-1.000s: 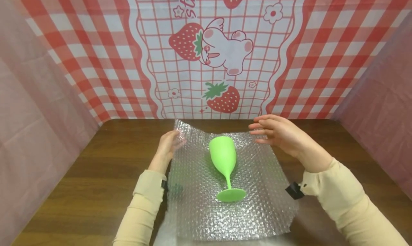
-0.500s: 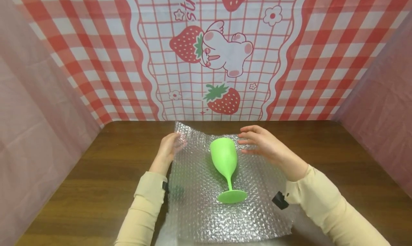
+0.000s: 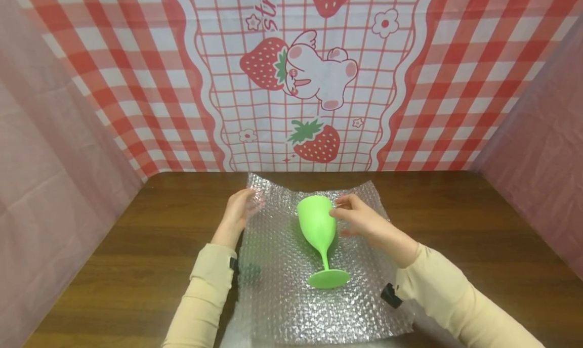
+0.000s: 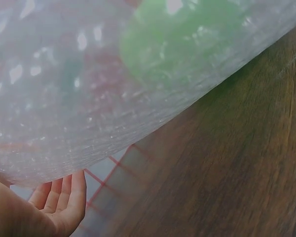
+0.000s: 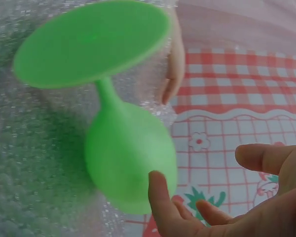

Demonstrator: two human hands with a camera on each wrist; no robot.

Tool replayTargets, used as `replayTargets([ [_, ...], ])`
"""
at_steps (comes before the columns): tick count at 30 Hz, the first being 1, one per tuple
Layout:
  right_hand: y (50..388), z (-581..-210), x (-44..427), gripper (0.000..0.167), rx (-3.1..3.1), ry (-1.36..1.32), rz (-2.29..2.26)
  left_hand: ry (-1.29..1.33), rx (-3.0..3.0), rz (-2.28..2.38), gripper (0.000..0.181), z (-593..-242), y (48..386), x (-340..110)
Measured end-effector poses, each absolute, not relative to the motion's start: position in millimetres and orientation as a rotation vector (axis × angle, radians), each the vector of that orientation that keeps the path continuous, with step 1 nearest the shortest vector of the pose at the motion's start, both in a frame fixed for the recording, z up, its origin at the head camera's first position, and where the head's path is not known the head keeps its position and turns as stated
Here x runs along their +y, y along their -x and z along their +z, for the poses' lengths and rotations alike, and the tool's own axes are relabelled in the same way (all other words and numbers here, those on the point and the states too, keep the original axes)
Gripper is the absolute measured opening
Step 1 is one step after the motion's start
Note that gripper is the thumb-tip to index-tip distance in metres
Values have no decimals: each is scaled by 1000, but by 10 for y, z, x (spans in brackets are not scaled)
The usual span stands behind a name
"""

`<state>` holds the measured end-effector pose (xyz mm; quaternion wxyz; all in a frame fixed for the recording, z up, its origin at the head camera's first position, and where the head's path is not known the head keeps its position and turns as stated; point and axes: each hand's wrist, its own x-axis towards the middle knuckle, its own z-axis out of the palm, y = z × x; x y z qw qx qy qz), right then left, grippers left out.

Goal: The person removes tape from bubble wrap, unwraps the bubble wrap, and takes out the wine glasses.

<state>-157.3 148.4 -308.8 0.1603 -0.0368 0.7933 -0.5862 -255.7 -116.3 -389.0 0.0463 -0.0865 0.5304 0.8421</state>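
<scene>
A bright green goblet (image 3: pixel 317 224) lies on its side on a sheet of bubble wrap (image 3: pixel 296 312), its round foot toward the person. At the sheet's left edge my left hand (image 3: pixel 236 209) touches the wrap from beneath, and its fingertips show through the clear film. In the left wrist view those fingers (image 4: pixel 78 195) are nearly straight under the wrap's edge. My right hand (image 3: pixel 364 220) hovers at the right side of the goblet's bowl, fingers spread; contact cannot be made out. In the right wrist view one digit overlaps the bowl (image 5: pixel 130 158).
A brown wooden table (image 3: pixel 114 272) supports the wrap. Behind it hangs a red-and-white checked cloth (image 3: pixel 410 85) with strawberry prints, and pink cloth (image 3: pixel 542 150) closes off the sides. The wrap's far corners stand up off the table.
My right hand has moved left and slightly nearer the person, from the wrap's far right corner to beside the goblet's bowl. The left hand and goblet stay in place.
</scene>
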Motion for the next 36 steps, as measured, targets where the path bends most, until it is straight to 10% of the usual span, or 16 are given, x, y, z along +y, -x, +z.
replayTargets([
  [36,1612,-3563,1229,103,2425,-161,-1488,258,1630,2552,6,-3926,2565,-1174],
])
